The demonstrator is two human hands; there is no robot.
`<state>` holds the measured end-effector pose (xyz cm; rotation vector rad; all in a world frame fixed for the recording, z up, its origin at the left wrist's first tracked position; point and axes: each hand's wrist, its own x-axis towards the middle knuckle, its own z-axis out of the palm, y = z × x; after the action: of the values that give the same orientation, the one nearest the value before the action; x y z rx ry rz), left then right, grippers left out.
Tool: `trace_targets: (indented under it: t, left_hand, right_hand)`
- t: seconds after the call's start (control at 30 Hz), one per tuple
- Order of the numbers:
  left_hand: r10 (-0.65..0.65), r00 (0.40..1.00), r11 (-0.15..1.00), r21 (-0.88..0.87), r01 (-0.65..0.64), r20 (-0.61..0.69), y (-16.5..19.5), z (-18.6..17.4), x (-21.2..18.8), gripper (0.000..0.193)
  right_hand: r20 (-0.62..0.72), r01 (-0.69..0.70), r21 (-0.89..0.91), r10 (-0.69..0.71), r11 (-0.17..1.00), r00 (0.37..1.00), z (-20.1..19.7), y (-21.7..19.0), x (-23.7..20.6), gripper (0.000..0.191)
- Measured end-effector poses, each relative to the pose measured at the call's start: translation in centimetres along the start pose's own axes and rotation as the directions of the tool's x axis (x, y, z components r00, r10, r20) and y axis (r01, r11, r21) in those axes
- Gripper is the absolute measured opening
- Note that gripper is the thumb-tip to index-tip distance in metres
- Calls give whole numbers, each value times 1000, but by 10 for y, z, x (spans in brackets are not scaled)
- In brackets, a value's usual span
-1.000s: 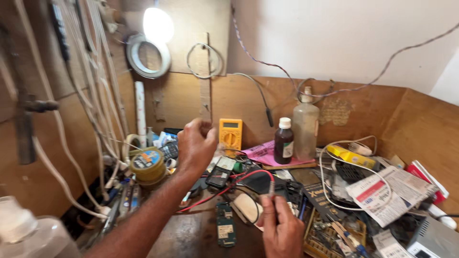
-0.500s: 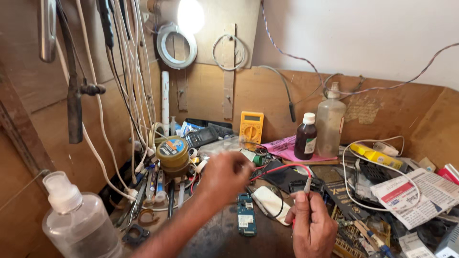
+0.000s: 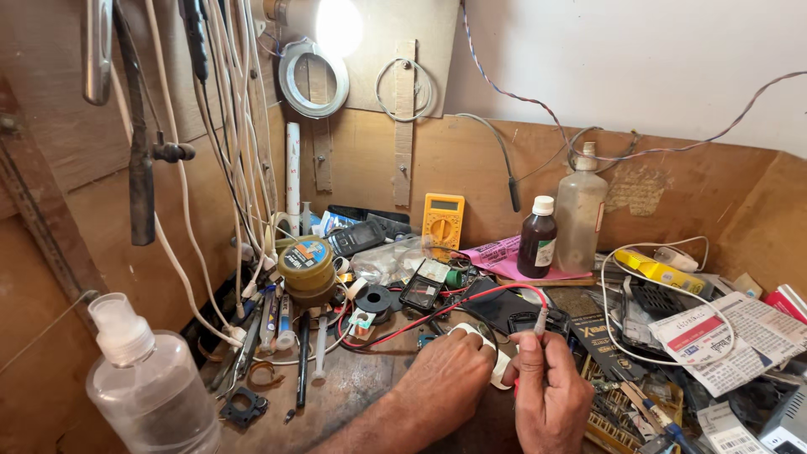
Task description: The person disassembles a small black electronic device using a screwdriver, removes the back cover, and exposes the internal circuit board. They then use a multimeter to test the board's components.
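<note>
Pinching red probe (image 3: 538,324) in right hand (image 3: 551,395) | left hand (image 3: 445,378) curled on white part (image 3: 483,340), hands adjacent

Bright bare lamp (image 3: 336,23) glaring top centre, warm light, sharp focus, wide-angle edge stretch

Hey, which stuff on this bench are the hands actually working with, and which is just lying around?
In use: left hand on a white part; right hand holding a red-leaded probe.

Lying about: yellow multimeter, brown bottle, clear spray bottle, solder tin.
</note>
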<state>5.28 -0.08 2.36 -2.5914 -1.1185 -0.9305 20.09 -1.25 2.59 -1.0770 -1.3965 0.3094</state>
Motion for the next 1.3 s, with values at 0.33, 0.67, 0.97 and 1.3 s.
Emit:
trace_targets:
  t: [0.33,0.67,0.97,1.3]
  left_hand:
    - [-60,998,997,-38,60,-1,-5,-2,5,10]
    - [-190,862,979,-160,128,-470,0,-43,23,16]
    - [-598,711,705,-665,247,-370,13,-65,34,16]
    - [-800,592,314,-907,282,-93,4,-49,32,17]
  right_hand:
    - [0,32,0,-32,999,999,1,0,0,27]
    - [-4,54,-56,-54,997,999,2,1,0,24]
    - [286,-115,-48,124,992,950,5,15,4,27]
    - [506,-233,5,199,972,839,4,33,6,39]
